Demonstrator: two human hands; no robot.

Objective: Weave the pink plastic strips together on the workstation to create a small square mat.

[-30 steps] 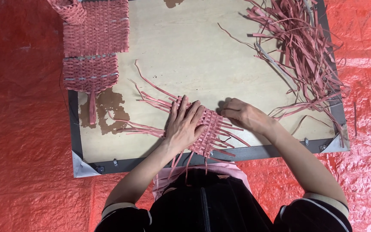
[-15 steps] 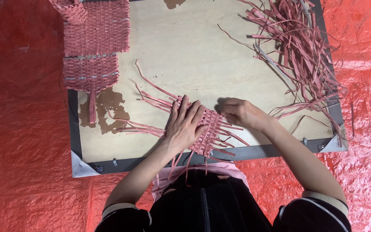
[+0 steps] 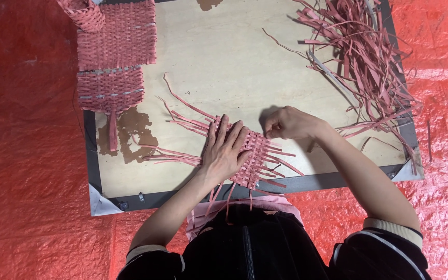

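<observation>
— What has moved? 
— Little; the right hand [image 3: 289, 123] has drawn slightly up, fingers pinched on a strip at the woven mat [image 3: 252, 155]; the left hand [image 3: 224, 150] stays flat on it.
— Around them? 
— Loose strips [image 3: 359, 46] beyond the right hand; finished weaves [image 3: 115, 57] past the left.

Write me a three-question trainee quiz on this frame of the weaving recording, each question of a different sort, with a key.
1. True or false: the left hand lies flat, fingers spread, on the small woven piece.
2. Multiple choice: where is the pile of loose pink strips? A) the board's far right part B) beside the person's left elbow C) on the red sheet, left of the board
3. Fill in: the finished woven panels lie at the far ____ corner of the wooden board.

Key: 1 true. 2 A. 3 left. Note for markers: the right hand is closed at the piece's far right edge; what it pinches cannot be made out.
</observation>
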